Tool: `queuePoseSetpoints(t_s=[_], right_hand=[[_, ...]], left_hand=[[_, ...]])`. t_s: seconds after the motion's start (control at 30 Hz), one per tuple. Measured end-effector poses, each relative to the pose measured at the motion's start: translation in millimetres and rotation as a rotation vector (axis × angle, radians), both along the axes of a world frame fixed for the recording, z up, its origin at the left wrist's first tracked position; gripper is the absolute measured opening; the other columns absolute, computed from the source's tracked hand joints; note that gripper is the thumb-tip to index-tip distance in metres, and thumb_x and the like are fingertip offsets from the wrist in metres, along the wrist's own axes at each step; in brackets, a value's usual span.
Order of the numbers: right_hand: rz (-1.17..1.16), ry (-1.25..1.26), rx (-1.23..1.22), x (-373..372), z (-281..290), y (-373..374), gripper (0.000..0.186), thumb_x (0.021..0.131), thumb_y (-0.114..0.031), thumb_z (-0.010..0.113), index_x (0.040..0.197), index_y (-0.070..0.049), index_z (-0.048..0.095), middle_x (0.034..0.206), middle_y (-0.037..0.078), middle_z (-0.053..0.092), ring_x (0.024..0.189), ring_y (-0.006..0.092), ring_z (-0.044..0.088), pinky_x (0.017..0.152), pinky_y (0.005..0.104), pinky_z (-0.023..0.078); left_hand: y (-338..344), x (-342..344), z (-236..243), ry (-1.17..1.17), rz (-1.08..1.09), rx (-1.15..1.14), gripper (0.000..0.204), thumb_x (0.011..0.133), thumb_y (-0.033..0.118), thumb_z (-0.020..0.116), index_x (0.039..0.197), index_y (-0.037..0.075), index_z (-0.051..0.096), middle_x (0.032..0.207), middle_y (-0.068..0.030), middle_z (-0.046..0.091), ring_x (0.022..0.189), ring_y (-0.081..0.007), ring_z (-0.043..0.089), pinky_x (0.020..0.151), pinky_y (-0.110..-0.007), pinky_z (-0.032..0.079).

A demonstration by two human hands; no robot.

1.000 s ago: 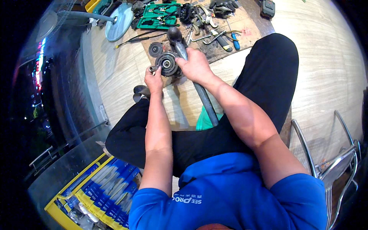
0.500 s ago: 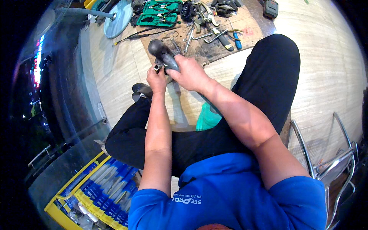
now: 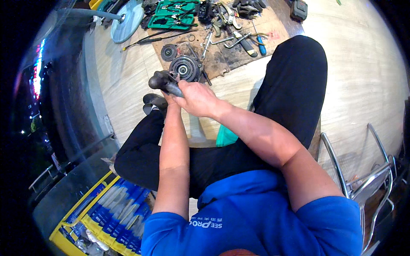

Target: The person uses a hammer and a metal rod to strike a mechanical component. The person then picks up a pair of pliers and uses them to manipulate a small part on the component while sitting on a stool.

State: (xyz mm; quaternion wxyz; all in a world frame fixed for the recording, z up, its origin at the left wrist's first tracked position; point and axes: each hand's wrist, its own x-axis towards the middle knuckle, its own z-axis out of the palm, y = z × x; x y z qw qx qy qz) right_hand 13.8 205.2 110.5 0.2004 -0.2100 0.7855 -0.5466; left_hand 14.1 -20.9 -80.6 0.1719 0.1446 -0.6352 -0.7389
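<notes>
My right hand (image 3: pixel 197 99) is closed around the grey shaft of a dark metal tool (image 3: pixel 160 81) whose rounded black head sticks out to the left. My left hand (image 3: pixel 170 101) sits just under it against the same tool, mostly hidden by the right hand. A round black pulley-like disc (image 3: pixel 184 67) lies on the brown mat (image 3: pixel 222 53) just beyond my hands, apart from them. A smaller dark disc (image 3: pixel 168 52) lies to its left.
Wrenches (image 3: pixel 222 40), a blue-handled tool (image 3: pixel 260 47) and an open green tool case (image 3: pixel 173 15) lie on the mat. A round pale disc on a pole (image 3: pixel 126 19) stands at the far left. A yellow tray of blue packs (image 3: pixel 106 209) and a metal chair frame (image 3: pixel 367 170) flank me.
My hands have lifted the dark tool off the round disc and drawn it left and nearer to me. The disc now lies uncovered on the mat.
</notes>
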Motion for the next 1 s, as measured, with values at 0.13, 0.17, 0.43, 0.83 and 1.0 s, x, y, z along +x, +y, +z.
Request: queuePoseSetpoints(t_s=[0.13,0.17,0.43,0.83,1.0], right_hand=[[-0.043,-0.041,0.088,-6.6,-9.3,1.7,0.038,0.088,-0.030,0.064,0.098,0.006,0.055,0.087,0.028,0.066,0.086,0.0452,0.064,0.077,0.0528,0.050],[-0.046,-0.065,0.129,-10.4,-15.4,7.7,0.038,0.088,-0.030,0.064,0.098,0.006,0.054,0.087,0.028,0.066,0.086,0.0454,0.064,0.077,0.0529,0.050],[-0.038,-0.033,0.006,-2.1,4.5,2.9,0.038,0.089,-0.029,0.063,0.098,0.007,0.053,0.087,0.029,0.065,0.086,0.0464,0.063,0.077,0.0524,0.050],[0.042,-0.102,0.128,5.5,-5.4,-1.1,0.036,0.088,-0.027,0.063,0.101,0.005,0.052,0.091,0.028,0.065,0.086,0.0443,0.064,0.076,0.0518,0.051],[-0.029,-0.026,0.058,9.9,-13.4,7.9,0.035,0.087,-0.025,0.063,0.099,0.006,0.052,0.087,0.029,0.065,0.086,0.0449,0.064,0.076,0.0524,0.051]], left_hand=[[9.2,0.6,13.7,-0.321,0.088,-0.031,0.014,0.093,0.010,0.053,0.104,0.008,0.061,0.092,-0.0030,0.063,0.083,-0.0173,0.062,0.078,-0.032,0.052],[25.5,-3.8,18.3,-0.291,0.120,0.145,0.016,0.088,0.004,0.056,0.103,0.006,0.062,0.092,-0.0034,0.064,0.082,-0.0147,0.062,0.075,-0.031,0.052],[3.2,10.2,4.7,-0.149,0.022,0.305,0.016,0.087,0.015,0.072,0.097,0.008,0.061,0.093,-0.0008,0.062,0.086,-0.0142,0.057,0.078,-0.033,0.050],[12.9,5.2,21.2,-0.196,-0.021,-0.987,0.022,0.089,0.013,0.068,0.107,0.004,0.059,0.099,-0.0081,0.064,0.092,-0.0228,0.061,0.084,-0.034,0.049],[47.2,-5.7,26.8,-0.253,0.027,-0.750,0.016,0.087,0.011,0.069,0.099,0.004,0.060,0.096,-0.0073,0.065,0.091,-0.0215,0.062,0.085,-0.033,0.049]])
